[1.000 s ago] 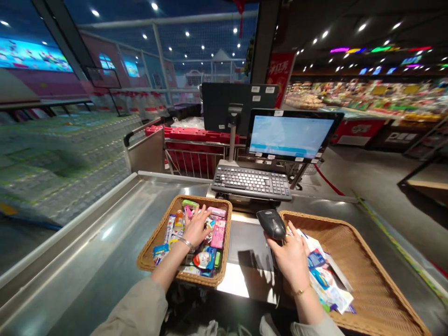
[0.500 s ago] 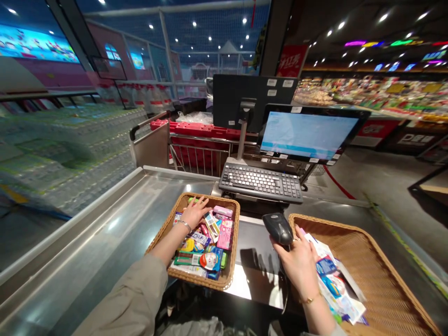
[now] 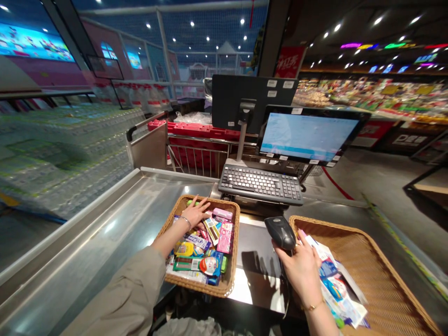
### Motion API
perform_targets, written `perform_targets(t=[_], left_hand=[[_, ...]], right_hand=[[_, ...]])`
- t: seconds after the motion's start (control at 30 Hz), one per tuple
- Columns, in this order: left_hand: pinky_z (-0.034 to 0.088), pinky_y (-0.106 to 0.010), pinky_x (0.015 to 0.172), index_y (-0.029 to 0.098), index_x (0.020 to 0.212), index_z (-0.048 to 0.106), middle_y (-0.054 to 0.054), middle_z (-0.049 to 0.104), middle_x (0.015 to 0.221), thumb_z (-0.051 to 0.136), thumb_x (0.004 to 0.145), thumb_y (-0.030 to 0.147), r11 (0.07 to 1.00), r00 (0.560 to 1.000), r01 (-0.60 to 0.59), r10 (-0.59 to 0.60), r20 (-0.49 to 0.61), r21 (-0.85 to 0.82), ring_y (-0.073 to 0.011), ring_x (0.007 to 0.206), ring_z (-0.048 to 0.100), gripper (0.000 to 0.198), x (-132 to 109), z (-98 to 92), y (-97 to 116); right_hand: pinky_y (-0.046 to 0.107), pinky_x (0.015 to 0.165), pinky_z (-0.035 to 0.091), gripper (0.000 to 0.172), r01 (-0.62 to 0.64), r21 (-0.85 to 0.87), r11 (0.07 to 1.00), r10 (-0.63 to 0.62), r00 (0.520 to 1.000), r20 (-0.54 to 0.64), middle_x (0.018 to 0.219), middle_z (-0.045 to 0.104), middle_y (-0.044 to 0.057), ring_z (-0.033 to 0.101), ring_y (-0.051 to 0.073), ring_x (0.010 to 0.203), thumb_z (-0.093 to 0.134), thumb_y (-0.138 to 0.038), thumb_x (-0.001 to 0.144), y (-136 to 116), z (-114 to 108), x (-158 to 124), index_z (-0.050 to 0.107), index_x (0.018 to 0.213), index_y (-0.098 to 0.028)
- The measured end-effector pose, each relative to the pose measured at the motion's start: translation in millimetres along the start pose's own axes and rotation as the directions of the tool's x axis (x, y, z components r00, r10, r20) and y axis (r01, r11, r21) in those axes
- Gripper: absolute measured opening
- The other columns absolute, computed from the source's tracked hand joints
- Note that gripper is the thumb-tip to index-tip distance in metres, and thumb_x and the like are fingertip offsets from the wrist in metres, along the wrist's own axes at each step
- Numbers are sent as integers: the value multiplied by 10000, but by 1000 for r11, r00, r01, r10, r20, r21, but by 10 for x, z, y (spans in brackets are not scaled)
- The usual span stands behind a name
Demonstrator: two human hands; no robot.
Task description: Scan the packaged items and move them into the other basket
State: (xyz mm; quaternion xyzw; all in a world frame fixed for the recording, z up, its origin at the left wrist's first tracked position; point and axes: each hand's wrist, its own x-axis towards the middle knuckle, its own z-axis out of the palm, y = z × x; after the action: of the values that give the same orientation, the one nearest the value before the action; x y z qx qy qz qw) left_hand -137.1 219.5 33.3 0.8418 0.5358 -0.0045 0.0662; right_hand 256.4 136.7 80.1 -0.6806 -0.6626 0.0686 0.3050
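My left hand point(image 3: 194, 216) rests over the upper left of a wicker basket point(image 3: 236, 242), its fingers spread on the small packages there. In that basket lie a pink box point(image 3: 225, 236), a yellow pack point(image 3: 184, 248), a green and brown pack with a barcode point(image 3: 188, 263) and several other colourful packages. My right hand point(image 3: 301, 263) is wrapped round a black barcode scanner point(image 3: 282, 232), whose head points to the left. Beneath and beside this hand, a larger wicker basket point(image 3: 392, 275) holds several white and blue packages point(image 3: 334, 287) along its left side.
Behind the baskets stand a black keyboard point(image 3: 261, 183) and a lit monitor point(image 3: 308, 136), with another screen's dark back point(image 3: 254, 100) beside it. A metal counter point(image 3: 119, 233) with a raised edge runs along the left. Farther back is a cart with red crates point(image 3: 196, 133).
The view has shifted slightly. My left hand stays over the packages with its fingers a little more stretched; my right hand still grips the scanner in nearly the same spot.
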Motion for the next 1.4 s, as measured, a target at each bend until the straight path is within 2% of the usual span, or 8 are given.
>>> perform_targets(t=[0.37, 0.53, 0.77, 0.93, 1.03, 1.2, 1.3, 1.4], left_hand=[[-65, -601, 1155, 415, 1048, 691, 44, 342, 1552, 743, 748, 354, 998, 998, -39, 41, -48, 47, -260, 1489, 112, 311, -1, -135, 133], [-43, -590, 1166, 425, 1071, 684, 57, 237, 1591, 778, 710, 376, 994, 996, -71, 76, -46, 87, -281, 1491, 94, 376, 40, -117, 134], [-12, -672, 1133, 395, 1075, 698, 4, 273, 1583, 774, 683, 481, 961, 985, -145, 163, -58, 235, -363, 1468, 155, 409, 113, -68, 106], [-15, -673, 1132, 330, 961, 726, -22, 253, 1592, 786, 662, 492, 929, 977, -173, 204, -62, 327, -375, 1464, 162, 345, 119, -73, 120], [-33, -670, 1127, 310, 983, 708, -49, 290, 1578, 764, 686, 497, 942, 978, -153, 187, -90, 300, -362, 1465, 167, 355, 18, -89, 119], [-110, -658, 1112, 244, 993, 672, -116, 410, 1512, 682, 707, 620, 975, 984, -68, 101, -149, 212, -341, 1470, 156, 473, -295, -69, 144], [-132, -635, 1119, 223, 1028, 638, -128, 590, 1342, 672, 727, 606, 992, 988, -9, 29, -154, 129, -310, 1418, 313, 488, -456, -33, 215], [-139, -639, 1116, 223, 991, 630, -120, 658, 1231, 698, 736, 546, 994, 987, 80, -68, -145, 80, -288, 1277, 504, 416, -559, -17, 297]], right_hand=[[552, 1111, 177, 459, -69, 61, 996, 68, 997, 20, 1230, 650, 142, 400, 315, 1342, 513, -577, 711, -70, -43, 8, 737, 905, -227], [544, 1105, 186, 444, -83, 64, 994, 82, 997, 14, 1219, 655, 143, 419, 316, 1324, 506, -581, 710, -63, -51, -4, 736, 851, -229], [548, 1100, 195, 459, -60, 47, 997, 59, 998, 8, 1228, 644, 155, 400, 323, 1333, 503, -569, 728, -56, -41, -16, 735, 896, -210], [562, 1106, 173, 458, -62, 56, 997, 62, 998, 1, 1243, 633, 153, 394, 325, 1337, 520, -570, 723, -59, -16, -31, 734, 920, -216], [564, 1107, 171, 446, -54, 63, 997, 54, 999, 9, 1249, 632, 136, 389, 328, 1345, 538, -563, 731, -52, -12, -57, 730, 953, -227], [551, 1119, 159, 392, -27, 60, 998, 23, 998, 67, 1238, 647, 114, 381, 312, 1357, 573, -520, 745, -75, 25, -115, 723, 974, -239], [548, 1110, 183, 372, -2, 75, 997, -3, 998, 70, 1221, 657, 119, 403, 317, 1341, 586, -492, 742, -160, 50, -138, 722, 963, -226], [538, 1111, 189, 313, 68, 103, 992, -74, 995, 62, 1161, 690, 76, 417, 310, 1332, 580, -475, 759, -271, 50, -153, 724, 913, -244]])
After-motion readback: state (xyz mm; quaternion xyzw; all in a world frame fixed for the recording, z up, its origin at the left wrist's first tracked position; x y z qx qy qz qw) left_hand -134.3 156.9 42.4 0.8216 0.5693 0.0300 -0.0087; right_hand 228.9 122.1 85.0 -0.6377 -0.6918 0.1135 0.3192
